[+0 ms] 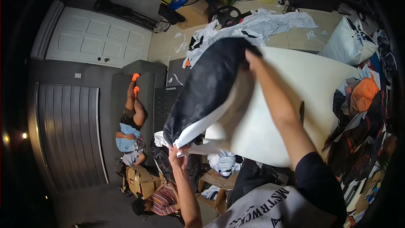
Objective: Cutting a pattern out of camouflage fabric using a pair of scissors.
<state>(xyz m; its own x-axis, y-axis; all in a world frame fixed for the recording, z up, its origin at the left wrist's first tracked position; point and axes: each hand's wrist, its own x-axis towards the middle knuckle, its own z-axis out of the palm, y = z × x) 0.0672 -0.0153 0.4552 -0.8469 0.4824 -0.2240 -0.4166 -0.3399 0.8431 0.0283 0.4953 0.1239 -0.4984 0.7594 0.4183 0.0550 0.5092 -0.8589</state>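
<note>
A wide piece of black patterned fabric (206, 80) with a white underside is stretched in the air between my hands, over the left part of a white table (295, 71). My left hand (179, 158) is closed on the fabric's near corner, where a white edge folds over. Farther off and to the right, my right hand (252, 60) grips its far edge. The cloth billows, and its underside is blurred. Beside my right forearm, a slender dark object (301, 110) lies on the table; its kind cannot be made out.
Piled dark and orange cloth (363, 97) covers the table's right side, near a stuffed white bag (350, 44). White fabric (274, 23) is heaped beyond the table. Open cardboard boxes (214, 178) stand at lower left. One person lies on a grey sofa (120, 122); another in stripes (162, 201) is nearby.
</note>
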